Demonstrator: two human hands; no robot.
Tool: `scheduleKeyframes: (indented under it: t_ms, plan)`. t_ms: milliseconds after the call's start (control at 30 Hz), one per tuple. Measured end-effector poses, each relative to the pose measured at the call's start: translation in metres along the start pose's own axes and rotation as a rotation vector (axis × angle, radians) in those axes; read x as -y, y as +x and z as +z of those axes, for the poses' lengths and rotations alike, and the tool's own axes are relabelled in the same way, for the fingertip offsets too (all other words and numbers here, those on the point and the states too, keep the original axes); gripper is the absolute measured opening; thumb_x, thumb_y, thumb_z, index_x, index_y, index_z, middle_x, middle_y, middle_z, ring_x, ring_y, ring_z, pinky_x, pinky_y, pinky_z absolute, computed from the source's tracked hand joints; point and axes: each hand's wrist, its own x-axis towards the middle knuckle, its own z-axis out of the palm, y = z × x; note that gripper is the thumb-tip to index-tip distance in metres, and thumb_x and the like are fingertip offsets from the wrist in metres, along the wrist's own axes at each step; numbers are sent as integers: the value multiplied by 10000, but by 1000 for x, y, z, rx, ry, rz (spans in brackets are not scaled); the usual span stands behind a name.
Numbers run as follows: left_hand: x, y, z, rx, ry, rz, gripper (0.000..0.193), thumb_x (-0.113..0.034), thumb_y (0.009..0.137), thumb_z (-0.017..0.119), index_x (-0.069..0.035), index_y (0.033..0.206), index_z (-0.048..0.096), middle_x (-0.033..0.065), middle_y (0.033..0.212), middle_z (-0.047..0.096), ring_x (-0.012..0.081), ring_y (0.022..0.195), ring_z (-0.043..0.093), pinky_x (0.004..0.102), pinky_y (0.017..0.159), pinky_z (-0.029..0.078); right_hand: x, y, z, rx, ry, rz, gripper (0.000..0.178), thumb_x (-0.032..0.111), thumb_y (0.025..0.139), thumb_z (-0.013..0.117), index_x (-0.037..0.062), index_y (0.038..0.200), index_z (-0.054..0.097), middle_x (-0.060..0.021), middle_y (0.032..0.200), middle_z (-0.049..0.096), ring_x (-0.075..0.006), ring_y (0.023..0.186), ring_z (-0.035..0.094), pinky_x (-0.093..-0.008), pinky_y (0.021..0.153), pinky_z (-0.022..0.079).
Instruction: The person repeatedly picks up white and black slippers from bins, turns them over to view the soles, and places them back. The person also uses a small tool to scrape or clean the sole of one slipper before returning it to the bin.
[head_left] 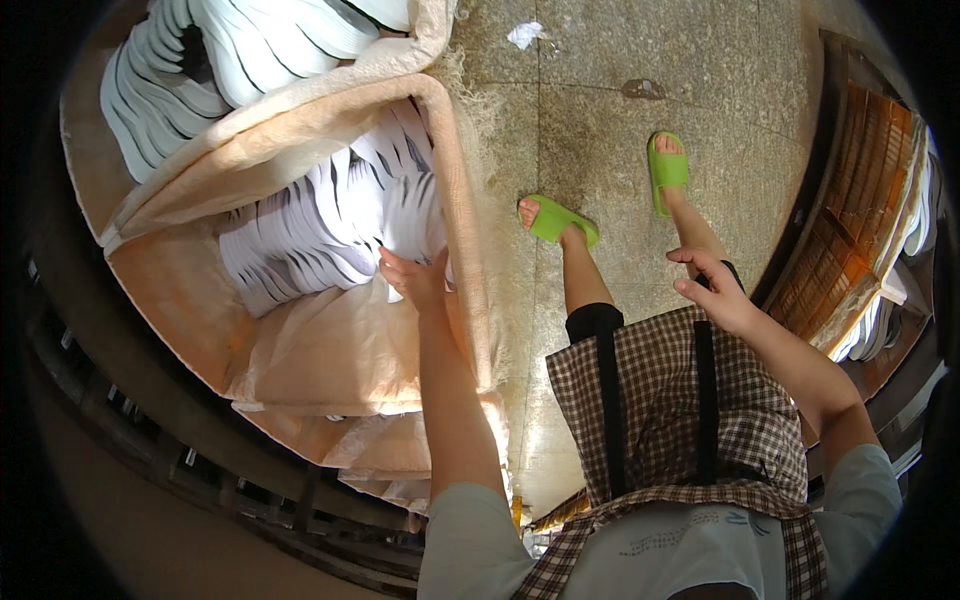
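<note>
My left hand [418, 281] reaches down into a cloth-lined bin [330, 345]. Its thumb and fingers are spread at the near end of a packed row of white shoe soles [300, 235]. The fingertips touch or nearly touch these soles; no firm grip shows. Thin dark lines part one sole from another. My right hand [715, 287] hovers over my lap, beside the checked apron [655, 400], with fingers loosely bent and apart and nothing in them.
Farther left, another lined bin [82, 165] holds more white soles [265, 55]. Nearer bins [330, 437] continue the row. A wooden slatted rack [860, 190] with pale pieces stands right. Scrap paper [525, 35] lies on the stone floor [590, 110], beyond my green slippers [570, 222].
</note>
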Motion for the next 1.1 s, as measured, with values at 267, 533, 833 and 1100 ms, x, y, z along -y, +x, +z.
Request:
scheduleKeyframes:
  t_ms: [267, 533, 833, 1100]
  plan:
    - [43, 43, -50, 450, -419, 53, 1008, -189, 687, 793, 8, 1414, 123, 279, 1429, 246, 356, 1329, 268, 393, 1079, 244, -12, 12, 26, 29, 32, -84, 369, 218, 854, 640, 11, 1141, 537, -89, 1090, 534, -199, 1060, 496, -312, 928, 382]
    - [-65, -14, -125, -133, -397, 12, 722, -89, 824, 643, 67, 1376, 205, 290, 1363, 331, 359, 1294, 315, 419, 1079, 257, 41, -21, 5, -44, -15, -180, 307, 211, 840, 651, 32, 1072, 558, -58, 998, 569, -150, 936, 538, -286, 787, 423]
    - [-232, -227, -454, 819, -742, 851, 508, -234, 791, 689, -87, 1245, 516, 137, 1293, 508, 290, 1226, 456, 412, 1036, 324, 152, -101, 8, -38, -104, -434, 160, 142, 834, 624, 22, 923, 566, -64, 831, 581, -144, 744, 558, -279, 678, 453]
    - [-72, -136, -677, -721, -1490, -50, 530, -163, 897, 564, -93, 1356, 310, 164, 1343, 353, 288, 1038, 538, 406, 885, 466, 162, -164, -1, -27, -132, -432, 118, 88, 839, 605, 10, 903, 545, -33, 788, 570, -110, 711, 536, -266, 659, 455]
